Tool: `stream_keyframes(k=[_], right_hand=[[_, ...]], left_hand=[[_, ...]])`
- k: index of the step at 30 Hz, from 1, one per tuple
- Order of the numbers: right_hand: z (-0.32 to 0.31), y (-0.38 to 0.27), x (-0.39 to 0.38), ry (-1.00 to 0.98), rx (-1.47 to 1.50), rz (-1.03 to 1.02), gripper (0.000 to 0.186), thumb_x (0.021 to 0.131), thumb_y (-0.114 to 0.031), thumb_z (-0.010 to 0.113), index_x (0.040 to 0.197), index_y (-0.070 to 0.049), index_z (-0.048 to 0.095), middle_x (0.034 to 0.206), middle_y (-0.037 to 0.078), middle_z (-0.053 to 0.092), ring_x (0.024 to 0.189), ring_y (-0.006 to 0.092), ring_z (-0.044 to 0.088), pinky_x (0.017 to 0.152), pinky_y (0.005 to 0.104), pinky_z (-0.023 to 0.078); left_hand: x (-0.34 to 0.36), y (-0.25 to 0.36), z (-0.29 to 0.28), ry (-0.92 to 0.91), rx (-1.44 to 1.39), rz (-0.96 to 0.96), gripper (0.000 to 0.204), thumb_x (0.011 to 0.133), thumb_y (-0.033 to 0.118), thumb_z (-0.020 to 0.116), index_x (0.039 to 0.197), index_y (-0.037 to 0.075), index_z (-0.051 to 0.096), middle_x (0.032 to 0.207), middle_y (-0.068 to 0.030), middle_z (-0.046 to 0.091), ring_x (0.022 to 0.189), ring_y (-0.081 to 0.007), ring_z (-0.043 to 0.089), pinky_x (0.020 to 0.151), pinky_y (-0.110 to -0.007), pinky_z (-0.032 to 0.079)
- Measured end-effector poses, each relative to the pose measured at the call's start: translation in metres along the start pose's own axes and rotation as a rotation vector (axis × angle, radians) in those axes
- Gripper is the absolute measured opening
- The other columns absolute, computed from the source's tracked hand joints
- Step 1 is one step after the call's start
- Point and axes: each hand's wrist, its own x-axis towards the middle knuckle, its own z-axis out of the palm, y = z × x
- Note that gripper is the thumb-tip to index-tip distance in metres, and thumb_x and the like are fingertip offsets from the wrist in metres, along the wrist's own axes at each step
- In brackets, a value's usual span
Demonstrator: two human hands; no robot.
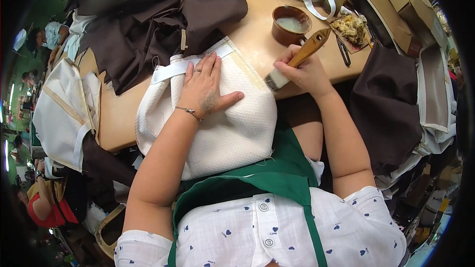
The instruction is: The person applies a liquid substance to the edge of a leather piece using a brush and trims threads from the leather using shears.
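A white textured fabric piece (237,123) lies over the table edge and hangs onto my lap, with a white strip (166,72) across its top. My left hand (205,81) rests flat on it, fingers stretched out. In my right hand (304,71) is a wooden-handled paintbrush (309,49), gripped low on the handle. Its pale bristles point down at the fabric's right edge, where a yellowish band (250,69) runs along the border. Just beyond the brush stands a brown cup (291,23) with cloudy, whitish liquid in it.
Dark brown fabric (148,34) is heaped on the table (255,12) at the back left. White pieces (64,109) hang at the left edge. Scissors-like black handles (343,52) and a crusted board (351,29) lie right. More brown fabric (383,104) hangs there. Other people sit far left.
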Motion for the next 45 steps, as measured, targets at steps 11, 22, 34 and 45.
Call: stream_keyframes(k=[11, 22, 34, 45], right_hand=[[0.016, -0.007, 0.02, 0.001, 0.051, 0.007, 0.015, 0.072, -0.008, 0.063, 0.067, -0.002, 0.05, 0.07, 0.003, 0.057, 0.066, 0.0088, 0.052, 0.062, 0.023, 0.042], [0.064, -0.006, 0.104, 0.261, -0.347, -0.129, 0.031, 0.07, -0.031, 0.065, 0.07, -0.001, 0.055, 0.06, 0.009, 0.057, 0.056, 0.02, 0.057, 0.056, 0.0299, 0.045], [0.035, -0.026, 0.002, 0.238, -0.448, -0.054, 0.024, 0.07, -0.018, 0.067, 0.063, -0.003, 0.05, 0.054, 0.007, 0.051, 0.05, 0.0133, 0.049, 0.05, 0.0266, 0.04], [0.016, -0.02, -0.012, 0.198, -0.321, -0.079, 0.022, 0.07, -0.013, 0.063, 0.06, -0.002, 0.046, 0.055, 0.01, 0.052, 0.051, 0.022, 0.052, 0.05, 0.0313, 0.042]], left_hand=[[-0.001, 0.001, -0.002, -0.037, -0.003, -0.009, 0.094, 0.067, 0.062, 0.051, 0.129, -0.004, 0.025, 0.135, -0.0176, 0.026, 0.127, -0.0271, 0.023, 0.103, -0.048, 0.013], [0.001, 0.0, -0.003, -0.04, 0.002, -0.009, 0.096, 0.067, 0.064, 0.049, 0.129, -0.004, 0.025, 0.136, -0.0174, 0.024, 0.127, -0.0265, 0.022, 0.103, -0.048, 0.013], [-0.002, 0.0, -0.001, -0.002, -0.03, -0.005, 0.094, 0.067, 0.062, 0.052, 0.129, -0.004, 0.026, 0.134, -0.0169, 0.027, 0.127, -0.0261, 0.024, 0.102, -0.047, 0.014], [-0.001, 0.0, -0.003, 0.002, -0.053, -0.011, 0.093, 0.067, 0.062, 0.051, 0.127, -0.005, 0.029, 0.133, -0.017, 0.029, 0.126, -0.0263, 0.024, 0.103, -0.046, 0.015]])
